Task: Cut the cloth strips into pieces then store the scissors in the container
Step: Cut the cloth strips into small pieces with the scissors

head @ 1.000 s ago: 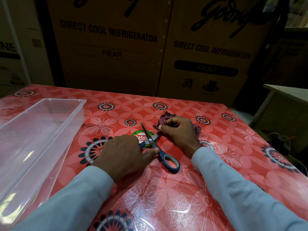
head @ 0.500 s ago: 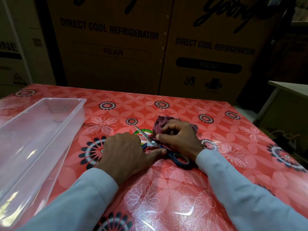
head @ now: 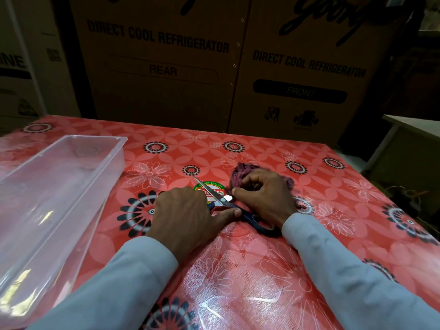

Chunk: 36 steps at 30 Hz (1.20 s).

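Observation:
Scissors (head: 222,198) with blue handles lie on the red flowered tablecloth, blades pointing up and left. My left hand (head: 188,210) covers one handle with curled fingers, and its thumb lies along the scissors near the pivot. My right hand (head: 264,196) sits just right of the blades and curls round a crumpled bundle of purple cloth strips (head: 239,171), thumb and forefinger pinching at its near edge. The second handle loop (head: 260,226) shows below my right wrist. A clear plastic container (head: 95,138) stands at the left with nothing in it.
Large cardboard refrigerator boxes (head: 166,67) stand against the far table edge. A pale side table (head: 414,125) and some wires (head: 404,194) lie off the right edge. The tablecloth (head: 238,270) is bare in front of my hands.
My right hand has drawn the cloth bundle closer to the scissors and now lies over the lower handle. The blades have swung slightly left. My left hand has stayed on the scissors.

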Motion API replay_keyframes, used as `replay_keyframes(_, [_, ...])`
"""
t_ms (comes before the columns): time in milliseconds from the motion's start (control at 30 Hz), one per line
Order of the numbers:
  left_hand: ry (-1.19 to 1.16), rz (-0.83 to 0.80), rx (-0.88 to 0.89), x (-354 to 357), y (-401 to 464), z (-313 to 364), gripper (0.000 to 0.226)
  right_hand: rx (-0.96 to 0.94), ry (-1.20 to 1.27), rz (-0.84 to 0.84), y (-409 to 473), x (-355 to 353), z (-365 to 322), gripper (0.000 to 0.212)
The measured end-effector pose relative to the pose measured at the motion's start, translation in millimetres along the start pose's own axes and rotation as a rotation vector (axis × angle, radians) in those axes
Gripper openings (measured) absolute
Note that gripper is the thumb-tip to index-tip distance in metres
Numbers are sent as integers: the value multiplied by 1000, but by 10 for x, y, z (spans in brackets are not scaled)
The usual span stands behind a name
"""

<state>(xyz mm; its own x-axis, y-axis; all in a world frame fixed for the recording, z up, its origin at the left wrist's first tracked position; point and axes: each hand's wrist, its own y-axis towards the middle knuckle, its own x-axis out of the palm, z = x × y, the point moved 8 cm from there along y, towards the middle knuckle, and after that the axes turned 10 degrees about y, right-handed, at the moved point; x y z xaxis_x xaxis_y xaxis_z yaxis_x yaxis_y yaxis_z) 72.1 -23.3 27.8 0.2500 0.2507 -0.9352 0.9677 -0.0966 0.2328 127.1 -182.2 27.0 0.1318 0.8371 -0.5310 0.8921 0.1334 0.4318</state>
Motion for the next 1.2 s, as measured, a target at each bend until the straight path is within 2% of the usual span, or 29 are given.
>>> replay_keyframes(67, [-1, 13, -1, -10, -11, 5, 83, 40, -35, 41, 51, -80, 59, 14])
replay_keyframes(267, [-39, 57, -15, -37, -22, -14, 84, 27, 57, -109, -47, 77, -55, 30])
replay_keyframes(367, [-44, 62, -13, -50, -14, 3, 81, 82, 2, -68, 49, -22, 23, 23])
replay_keyframes(467, [-51, 63, -7, -46, -8, 6, 80, 84, -24, -110, 63, 24, -41, 13])
replay_keyframes(600, [-45, 60, -10, -35, -14, 1, 79, 98, -8, -176, -2, 106, -112, 22])
replay_keyframes(767, [-39, 49, -3, -43, -21, 18, 76, 145, -149, -191, 124, 66, -167, 13])
replay_keyframes(900, [-33, 53, -2, -54, -23, 9, 75, 172, -104, -266, 105, 158, -188, 11])
replay_keyframes(1000, [-38, 46, 5, -38, -21, 21, 76, 245, -36, -247, 149, 154, -80, 13])
replay_keyframes(1133, [-32, 65, 3, -48, -28, 32, 76, 188, -226, -124, 235, 35, -62, 17])
replay_keyframes(1200, [-38, 68, 4, -40, -24, 30, 74, 209, -153, -132, 228, 29, -50, 17])
